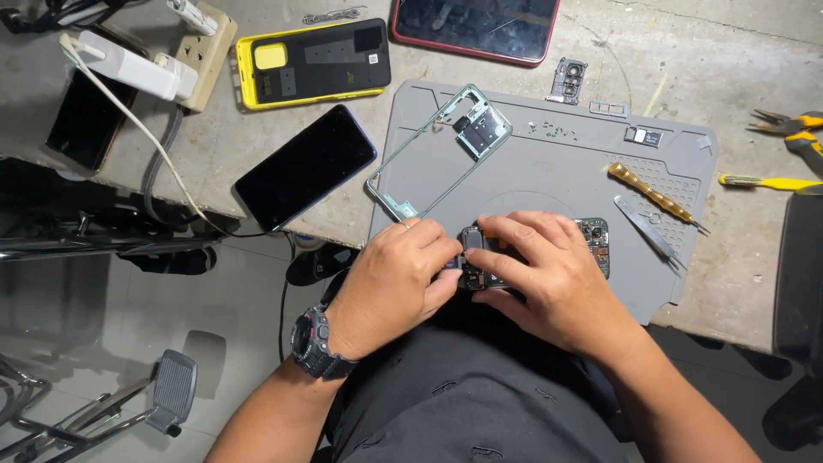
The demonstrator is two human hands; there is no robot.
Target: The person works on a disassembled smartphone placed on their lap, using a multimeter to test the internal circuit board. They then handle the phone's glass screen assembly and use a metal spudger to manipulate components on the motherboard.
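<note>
Both hands (480,274) on seemingly opened phone (591,240)

Dark phone screen (305,166), red-rimmed screen (474,26)

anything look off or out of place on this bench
The dark phone left of the grey mat sticks out past the bench edge, unsupported at one corner. Tiny screws lie loose on the mat. Both hands hold the opened phone.

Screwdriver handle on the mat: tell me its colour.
Amber-brown screwdriver handle, best seen in the head view.
</note>
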